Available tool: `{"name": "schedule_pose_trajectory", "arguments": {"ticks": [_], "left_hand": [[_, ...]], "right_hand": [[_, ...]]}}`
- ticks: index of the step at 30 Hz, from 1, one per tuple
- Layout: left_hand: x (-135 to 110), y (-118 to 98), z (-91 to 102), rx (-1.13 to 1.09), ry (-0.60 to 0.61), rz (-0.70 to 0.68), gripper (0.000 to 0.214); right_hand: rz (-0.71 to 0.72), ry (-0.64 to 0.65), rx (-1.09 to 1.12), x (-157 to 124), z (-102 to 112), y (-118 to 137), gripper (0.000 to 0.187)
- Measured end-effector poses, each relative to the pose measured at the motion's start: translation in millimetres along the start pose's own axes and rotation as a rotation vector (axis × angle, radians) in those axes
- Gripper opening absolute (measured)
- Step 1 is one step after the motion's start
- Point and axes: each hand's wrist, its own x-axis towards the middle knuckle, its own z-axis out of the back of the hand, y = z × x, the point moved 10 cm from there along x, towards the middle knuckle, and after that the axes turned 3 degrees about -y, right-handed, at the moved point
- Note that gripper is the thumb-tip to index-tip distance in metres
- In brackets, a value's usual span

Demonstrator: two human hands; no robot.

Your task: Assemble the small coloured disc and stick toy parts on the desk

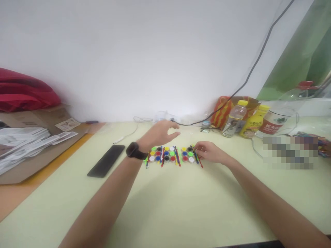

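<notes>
A row of small paint-pot sets (pixel 172 155) with coloured lids and thin brushes lies on the pale green table (pixel 181 206). My left hand (pixel 159 134), with a dark watch on the wrist, hovers just above the left sets, fingers spread and holding nothing. My right hand (pixel 210 152) rests on the table at the right end of the row. Its fingers are curled onto the edge of the rightmost set (pixel 188 155) and its brush.
A black phone (pixel 106 160) lies left of the sets. Bottles (pixel 234 122) and a snack bag stand at the back right, with glasses and a cable by the wall. Stacked papers (pixel 23 144) and a cardboard box sit at the left edge.
</notes>
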Motion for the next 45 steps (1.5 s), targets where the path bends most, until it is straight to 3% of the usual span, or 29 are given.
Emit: {"name": "schedule_pose_trajectory", "arguments": {"ticks": [4,9,13,17,22,25,31,35,45], "left_hand": [[-19.2,37.4,10.0,-0.015,0.114,0.124,0.041],[-73.4,89.5,2.1,0.102,0.147,0.231,0.051],[-113.2,116.1,-10.3,0.048,0.133,0.279,0.055],[-135.6,130.5,-21.0,-0.068,0.121,0.365,0.058],[-136.8,115.9,-34.5,-0.106,0.125,0.311,0.06],[-131.9,101.1,-38.7,-0.006,0.138,0.248,0.06],[-126.3,82.5,-49.3,0.104,0.192,0.164,0.06],[-126.0,82.1,-59.2,0.109,0.236,0.147,0.06],[-113.0,66.7,-67.7,0.108,0.167,0.089,0.057]], "right_hand": [[0.042,0.012,-0.008,3.4,-3.0,6.0,0.012],[0.067,0.042,0.013,6.2,-10.3,11.1,0.014],[0.055,0.076,0.03,6.2,-14.8,13.0,0.015],[0.107,0.043,-0.095,1.9,-14.3,23.9,0.016],[0.346,-0.22,-0.345,-18.1,-13.4,58.9,0.038],[0.421,-0.186,-0.438,-25.2,-36.6,67.1,0.051],[0.407,-0.102,-0.525,-21.2,-65.5,57.7,0.062],[0.387,-0.092,-0.526,-19.7,-68.3,52.2,0.063],[0.401,-0.069,-0.489,-23.9,-62.7,51.2,0.063]]}}
